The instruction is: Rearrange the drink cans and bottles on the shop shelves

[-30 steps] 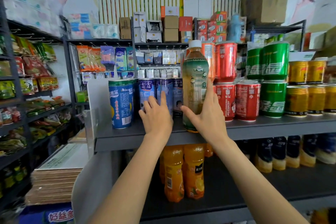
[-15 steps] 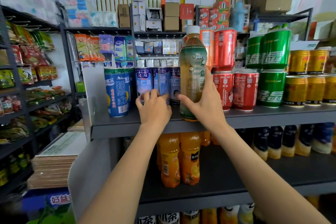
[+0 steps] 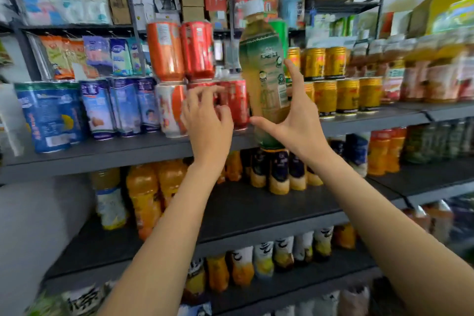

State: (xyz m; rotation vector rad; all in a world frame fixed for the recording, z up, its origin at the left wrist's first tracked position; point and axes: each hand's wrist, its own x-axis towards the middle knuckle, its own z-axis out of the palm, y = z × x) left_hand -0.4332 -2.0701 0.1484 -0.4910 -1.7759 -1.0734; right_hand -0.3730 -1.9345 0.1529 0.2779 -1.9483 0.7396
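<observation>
The right hand (image 3: pixel 298 126) grips a green-labelled tea bottle (image 3: pixel 265 79), thumb and forefinger spread round it. The left hand (image 3: pixel 207 118), fingers curled, touches the red cans (image 3: pixel 237 102); whether it grasps one is unclear.

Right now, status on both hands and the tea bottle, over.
Right hand holds tea bottle low, in front of the shelf. Left hand, fingers curled, reaches at red cans. Cans crowd the shelf beside the bottle.

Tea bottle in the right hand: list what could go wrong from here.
1. The right hand holds the tea bottle tilted, its base past the top shelf edge; it could slip and fall.
2. The left hand reaches at the lower red cans, which carry stacked red cans; a nudge may topple the stack.
</observation>
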